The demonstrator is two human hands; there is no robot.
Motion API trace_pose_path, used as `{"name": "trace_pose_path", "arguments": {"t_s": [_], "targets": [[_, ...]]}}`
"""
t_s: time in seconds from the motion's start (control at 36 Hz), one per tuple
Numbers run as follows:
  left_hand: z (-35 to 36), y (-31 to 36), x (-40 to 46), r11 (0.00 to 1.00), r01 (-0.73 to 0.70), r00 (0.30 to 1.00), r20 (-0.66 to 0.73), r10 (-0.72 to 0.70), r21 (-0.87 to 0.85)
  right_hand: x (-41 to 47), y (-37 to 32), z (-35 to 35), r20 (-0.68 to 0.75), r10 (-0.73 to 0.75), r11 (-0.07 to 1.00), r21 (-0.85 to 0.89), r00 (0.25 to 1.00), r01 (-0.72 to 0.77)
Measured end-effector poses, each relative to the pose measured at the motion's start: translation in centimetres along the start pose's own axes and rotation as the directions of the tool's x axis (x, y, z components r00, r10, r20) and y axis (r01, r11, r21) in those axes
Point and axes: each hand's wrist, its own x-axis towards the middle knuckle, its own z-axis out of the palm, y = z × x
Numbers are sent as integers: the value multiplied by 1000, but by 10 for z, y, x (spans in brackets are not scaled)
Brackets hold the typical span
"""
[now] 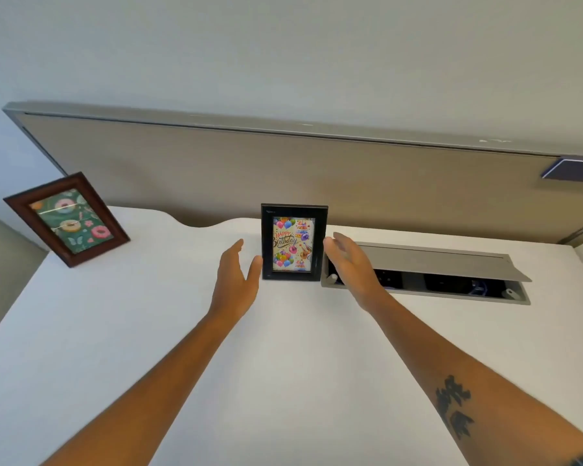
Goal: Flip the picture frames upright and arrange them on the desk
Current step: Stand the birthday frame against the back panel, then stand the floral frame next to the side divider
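Observation:
A black picture frame (pixel 293 243) with a "Happy Birthday" balloon print stands upright at the back middle of the white desk (pixel 148 331). My left hand (pixel 238 277) is open just left of it, thumb tip close to its lower left edge. Just right of the frame, my right hand (pixel 349 264) is open, fingers spread and apart from the frame. A brown wooden frame (pixel 66 218) with a donut print stands upright at the desk's far left corner, angled inward.
A grey cable box (pixel 428 274) with its lid raised is set into the desk right of the black frame, partly behind my right hand. A tan partition panel (pixel 283 169) runs along the desk's back edge, with a dark name plate (pixel 572 169) at its right.

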Motion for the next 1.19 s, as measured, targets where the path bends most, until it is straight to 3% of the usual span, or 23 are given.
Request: {"name": "trace_pose_path", "arguments": {"t_s": [0.11, 0.19, 0.28, 0.36, 0.47, 0.64, 0.92, 1.19], "targets": [[-4, -5, -38, 995, -44, 999, 30, 42, 88, -35, 22, -3, -109, -242, 928, -316, 964, 197], [-6, -7, -71, 987, -92, 993, 80, 81, 133, -66, 43, -7, -69, -323, 849, -462, 944, 256], [-6, -9, -106, 966, -158, 982, 132, 132, 207, -95, 65, -11, -17, -433, 698, -639, 901, 323], [-4, -13, -142, 914, -263, 960, 181, 215, 309, -129, 82, -13, 32, -483, 598, -718, 875, 357], [5, -17, -185, 807, -348, 934, 250, 254, 477, -176, 100, -17, 31, -523, 556, -745, 852, 369], [24, -17, -245, 735, -406, 910, 317, 268, 543, -243, 125, -26, 7, -478, 569, -760, 879, 315], [58, -28, -324, 723, -479, 860, 432, 272, 498, -341, 173, -42, 13, -291, 585, -789, 957, 189], [91, -17, -387, 720, -522, 783, 592, 192, 457, -410, 222, -67, -34, -155, 626, -776, 987, 71]]}}
